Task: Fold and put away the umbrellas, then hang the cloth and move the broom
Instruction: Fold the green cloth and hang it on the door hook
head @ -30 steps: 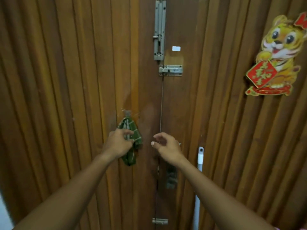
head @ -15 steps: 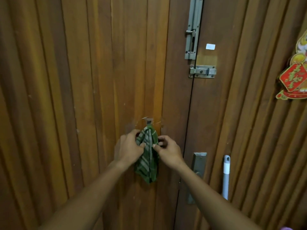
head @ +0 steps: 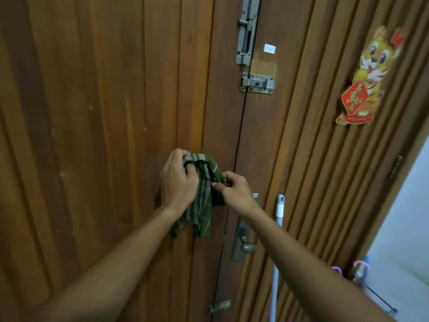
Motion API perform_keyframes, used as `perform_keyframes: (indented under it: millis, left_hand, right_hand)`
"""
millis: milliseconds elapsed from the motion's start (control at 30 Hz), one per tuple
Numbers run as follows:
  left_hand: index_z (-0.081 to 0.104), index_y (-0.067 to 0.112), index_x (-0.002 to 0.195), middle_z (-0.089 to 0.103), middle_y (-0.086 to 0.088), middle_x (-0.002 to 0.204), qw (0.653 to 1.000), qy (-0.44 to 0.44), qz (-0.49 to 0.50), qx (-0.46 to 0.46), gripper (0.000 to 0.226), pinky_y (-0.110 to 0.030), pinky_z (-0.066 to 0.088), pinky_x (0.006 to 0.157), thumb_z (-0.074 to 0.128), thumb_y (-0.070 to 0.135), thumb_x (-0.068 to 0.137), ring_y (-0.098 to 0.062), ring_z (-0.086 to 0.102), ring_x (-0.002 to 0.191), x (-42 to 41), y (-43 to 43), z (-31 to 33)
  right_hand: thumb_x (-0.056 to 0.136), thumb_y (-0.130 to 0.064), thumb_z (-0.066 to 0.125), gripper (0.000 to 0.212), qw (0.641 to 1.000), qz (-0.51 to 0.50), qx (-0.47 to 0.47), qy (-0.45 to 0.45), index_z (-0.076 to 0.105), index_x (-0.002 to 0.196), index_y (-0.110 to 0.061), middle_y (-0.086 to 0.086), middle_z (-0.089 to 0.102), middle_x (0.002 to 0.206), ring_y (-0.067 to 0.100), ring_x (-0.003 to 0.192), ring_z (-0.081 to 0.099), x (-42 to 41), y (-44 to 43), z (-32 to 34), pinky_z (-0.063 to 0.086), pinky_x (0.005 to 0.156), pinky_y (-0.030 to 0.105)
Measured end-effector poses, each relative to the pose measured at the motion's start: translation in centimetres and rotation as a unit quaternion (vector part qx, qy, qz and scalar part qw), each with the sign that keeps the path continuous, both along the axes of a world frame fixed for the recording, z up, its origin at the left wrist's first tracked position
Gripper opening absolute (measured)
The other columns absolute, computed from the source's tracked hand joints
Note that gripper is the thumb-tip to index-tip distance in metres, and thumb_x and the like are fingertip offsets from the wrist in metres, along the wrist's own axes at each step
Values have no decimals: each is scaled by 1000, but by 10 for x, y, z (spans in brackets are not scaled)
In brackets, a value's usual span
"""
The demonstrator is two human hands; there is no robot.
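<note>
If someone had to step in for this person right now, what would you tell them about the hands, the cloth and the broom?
Left hand: grips the top of the green striped cloth against the wooden door.
Right hand: pinches the cloth's right edge.
Hanging: the hands cover the cloth's top, so whether it is caught on anything cannot be seen; treat it as unfinished.
Broom pole: stands against the door, right of the door handle, untouched; moving it is left.
Umbrellas: none plainly in view.
</note>
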State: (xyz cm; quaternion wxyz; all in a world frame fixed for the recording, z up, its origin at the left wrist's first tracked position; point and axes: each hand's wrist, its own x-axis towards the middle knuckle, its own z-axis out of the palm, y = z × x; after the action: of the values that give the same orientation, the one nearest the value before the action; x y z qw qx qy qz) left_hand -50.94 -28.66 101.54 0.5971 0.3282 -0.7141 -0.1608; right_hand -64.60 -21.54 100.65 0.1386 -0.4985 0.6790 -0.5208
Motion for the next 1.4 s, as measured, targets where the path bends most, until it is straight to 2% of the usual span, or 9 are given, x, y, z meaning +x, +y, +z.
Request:
perform_keyframes:
  millis: [100,233,400,600,867,1033,1233,1300,1400]
  left_hand:
    - [47,16,93,52,0,91,999,-13,-46,-24,7,-32,34,69,47,9,93,-18,49,82,-33,26,13]
    - [47,19,93,55,-1,80,991,-44,-121,-25,8,-36,37,61,46,11,96,-20,51,71,-78,73,17]
    - [51,27,90,56,-1,62,970,-151,-189,33,10,-33,31,46,45,23,97,-16,49,48,-139,160,9]
    - [56,13,84,62,-8,79,905,-209,-351,117,21,-36,38,61,58,34,86,-24,59,75,-227,292,-11]
    - [58,22,78,65,5,76,838,-302,-441,112,14,-30,40,60,68,31,75,-16,62,75,-327,439,-49]
    - [58,20,79,65,-1,75,806,-337,-471,126,14,-31,39,58,66,30,74,-18,59,67,-372,487,-62]
    - [63,22,104,68,-19,94,761,-383,-505,136,22,-31,35,56,64,28,83,-22,48,54,-425,497,-85]
    - [60,22,112,67,-18,89,755,-406,-495,139,31,-33,35,57,65,28,82,-29,52,57,-444,493,-99]
    - [53,28,120,67,-10,87,743,-432,-488,154,37,-36,42,58,66,28,85,-20,54,56,-475,482,-125]
  right_hand:
    - [93,-16,69,27,999,-35,-16,10,56,70,-23,-7,61,70,10,69,60,-24,41,10,49,65,26]
    - [93,-15,68,14,996,-88,-6,-11,64,80,-12,11,70,83,24,82,69,-69,112,17,55,75,37]
    - [96,-13,62,7,987,-156,23,-42,68,91,-13,3,71,86,18,83,68,-134,232,13,51,67,31]
    - [96,-2,57,13,977,-207,44,-39,69,98,-4,7,67,88,21,84,63,-213,385,-13,51,76,34]
    - [95,4,43,26,958,-264,81,-79,67,102,-3,9,68,92,17,81,61,-289,556,-47,49,65,24]
    - [94,4,41,28,947,-290,85,-108,67,100,-5,8,68,91,17,80,62,-322,609,-59,46,62,24]
    - [94,6,40,29,936,-313,90,-131,67,100,-5,8,67,89,18,78,60,-361,629,-84,44,57,24]
    - [95,4,42,27,933,-316,103,-139,67,100,-5,7,67,88,19,78,60,-377,628,-98,43,56,24]
    - [95,4,48,24,928,-318,125,-149,69,96,-8,5,67,86,18,76,60,-409,622,-121,44,56,24]
